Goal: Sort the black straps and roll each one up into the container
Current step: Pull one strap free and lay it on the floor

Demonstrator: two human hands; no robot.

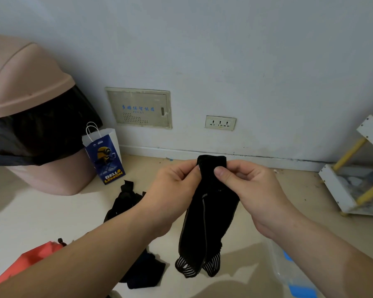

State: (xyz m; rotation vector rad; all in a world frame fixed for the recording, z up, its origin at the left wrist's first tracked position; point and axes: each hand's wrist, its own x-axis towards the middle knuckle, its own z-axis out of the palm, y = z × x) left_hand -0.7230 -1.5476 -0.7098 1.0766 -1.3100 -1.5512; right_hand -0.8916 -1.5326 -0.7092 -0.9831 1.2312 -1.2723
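Observation:
A wide black strap (207,216) hangs in front of me, folded double, with striped black-and-white ends near the floor. My left hand (172,186) pinches its top edge from the left, and my right hand (243,186) pinches the same folded top from the right, thumb on the front. More black straps (123,203) lie in a heap on the floor behind my left forearm, and another dark piece (144,274) lies under it. A clear plastic container with blue clips (293,274) sits at the lower right, partly hidden by my right arm.
A pink swing-lid bin with a black liner (32,117) stands at the left by the wall. A blue paper bag (106,155) leans beside it. A red bag (28,261) lies at the lower left. A white and yellow rack (357,173) stands at the right.

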